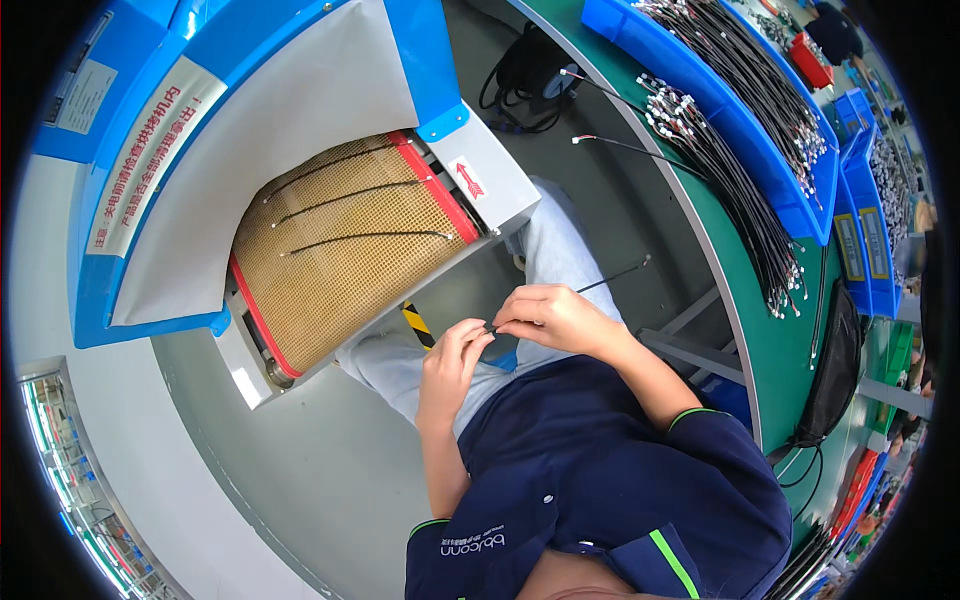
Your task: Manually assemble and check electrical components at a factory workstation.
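A thin black cable [612, 277] runs through both of my hands above my lap. One end with a small connector sticks out to the right past my right hand. My left hand [452, 365] pinches the cable near its other end, fingertips pressed together. My right hand [552, 314] is closed on it just beside, the fingertips of both hands almost meeting. What lies between the fingertips is mostly hidden. In front of me to the left, several similar black cables [350, 238] lie spaced apart on the tan mesh conveyor belt [340, 290].
A blue and white machine hood [260, 110] arches over the belt. At right, the green table [735, 290] holds a bundle of black cables [735, 185] with white connectors and a blue bin [745, 110] of more cables. A black bag [830, 370] hangs at the table's edge.
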Demonstrator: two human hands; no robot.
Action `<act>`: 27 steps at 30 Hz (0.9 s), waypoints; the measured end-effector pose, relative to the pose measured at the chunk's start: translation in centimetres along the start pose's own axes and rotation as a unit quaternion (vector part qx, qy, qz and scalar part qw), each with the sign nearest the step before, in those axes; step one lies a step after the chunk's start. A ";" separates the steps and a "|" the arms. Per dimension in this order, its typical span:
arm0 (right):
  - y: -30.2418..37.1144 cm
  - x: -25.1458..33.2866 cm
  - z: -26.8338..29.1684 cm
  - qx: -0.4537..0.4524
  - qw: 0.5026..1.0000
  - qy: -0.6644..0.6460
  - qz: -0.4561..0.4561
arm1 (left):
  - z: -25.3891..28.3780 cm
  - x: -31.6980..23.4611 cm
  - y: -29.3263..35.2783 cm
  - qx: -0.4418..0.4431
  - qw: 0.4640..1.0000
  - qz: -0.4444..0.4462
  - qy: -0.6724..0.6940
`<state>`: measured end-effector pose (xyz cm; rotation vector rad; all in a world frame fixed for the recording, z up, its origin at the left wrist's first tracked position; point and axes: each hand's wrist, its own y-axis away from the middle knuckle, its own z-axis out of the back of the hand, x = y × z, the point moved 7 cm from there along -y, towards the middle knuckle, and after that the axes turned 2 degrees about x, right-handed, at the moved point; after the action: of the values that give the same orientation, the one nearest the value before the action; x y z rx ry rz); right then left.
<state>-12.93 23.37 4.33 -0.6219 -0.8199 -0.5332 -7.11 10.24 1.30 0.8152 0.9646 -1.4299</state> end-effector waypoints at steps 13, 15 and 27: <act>0.5 -1.1 0.0 0.038 0.996 -0.033 -0.074 | 0.4 -2.5 -0.4 -0.018 0.976 -0.168 -0.137; 0.7 -1.4 -0.1 0.042 0.995 -0.046 -0.076 | 0.3 -2.1 -0.5 -0.018 0.981 -0.143 -0.129; 1.1 -2.6 0.9 0.065 0.990 -0.057 -0.115 | 2.2 0.0 -0.4 -0.071 0.984 -0.114 -0.121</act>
<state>-14.17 25.33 2.40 -0.4419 -1.0336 -0.6519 -7.39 8.24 2.28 0.4234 0.9826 -1.5934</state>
